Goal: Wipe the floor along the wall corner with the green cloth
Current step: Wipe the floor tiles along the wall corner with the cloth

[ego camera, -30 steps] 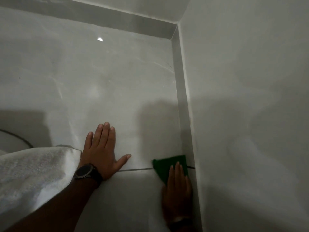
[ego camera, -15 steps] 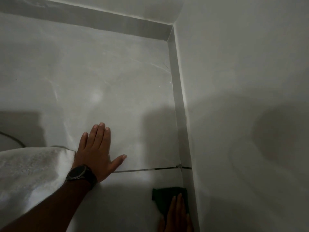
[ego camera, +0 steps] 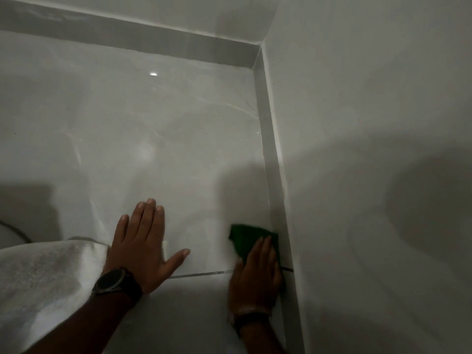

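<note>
A green cloth (ego camera: 245, 237) lies flat on the pale glossy floor tile (ego camera: 158, 129), right against the grey skirting (ego camera: 272, 159) of the right-hand wall. My right hand (ego camera: 255, 274) presses down on the cloth's near half with flat fingers, and part of the cloth is hidden under it. My left hand (ego camera: 145, 241), with a dark watch on its wrist, rests palm down on the floor to the left, fingers spread, holding nothing. The wall corner (ego camera: 259, 51) is at the top right.
A white towel-like fabric (ego camera: 43, 287) covers the lower left. A thin dark cable (ego camera: 15, 229) curves along the floor at the left edge. A grout line (ego camera: 201, 273) runs between my hands. The right wall (ego camera: 370, 149) rises close by.
My right hand has pushed the green cloth forward along the skirting, past the grout line, after pulling it back toward me half a second ago. My left hand stays planted.
</note>
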{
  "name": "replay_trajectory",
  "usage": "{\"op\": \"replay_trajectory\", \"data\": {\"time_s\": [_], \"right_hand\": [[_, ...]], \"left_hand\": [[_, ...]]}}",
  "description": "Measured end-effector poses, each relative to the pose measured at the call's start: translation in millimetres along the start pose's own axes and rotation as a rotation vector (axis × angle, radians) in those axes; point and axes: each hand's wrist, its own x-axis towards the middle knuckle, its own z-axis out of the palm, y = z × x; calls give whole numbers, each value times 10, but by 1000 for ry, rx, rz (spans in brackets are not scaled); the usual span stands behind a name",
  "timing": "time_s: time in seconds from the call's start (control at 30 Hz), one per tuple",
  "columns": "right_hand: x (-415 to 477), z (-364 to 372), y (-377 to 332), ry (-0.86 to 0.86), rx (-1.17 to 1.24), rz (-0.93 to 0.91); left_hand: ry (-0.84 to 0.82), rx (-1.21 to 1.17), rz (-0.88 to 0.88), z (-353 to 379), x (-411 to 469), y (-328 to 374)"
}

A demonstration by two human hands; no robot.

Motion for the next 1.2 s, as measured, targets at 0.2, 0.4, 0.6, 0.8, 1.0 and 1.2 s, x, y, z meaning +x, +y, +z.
{"op": "replay_trajectory", "data": {"time_s": [0.2,0.4,0.6,0.8,1.0,1.2], "right_hand": [[1439,-156,-544,30,-3,-86],[2153,-264,-914,-13,-1,-75],[1626,-204,-606,9,-14,-107],[187,-52,35,34,94,-78],[-750,110,536,71,92,-96],[-1293,99,731,61,96,-110]], "left_hand": [[-18,8,2,-46,-7,17],[13,-19,2,-37,-10,11],[13,-23,4,-73,-14,26],[7,-14,-5,-63,-15,21],[-14,-5,-1,-31,-15,5],[-28,-5,-17,-43,-12,7]]}}
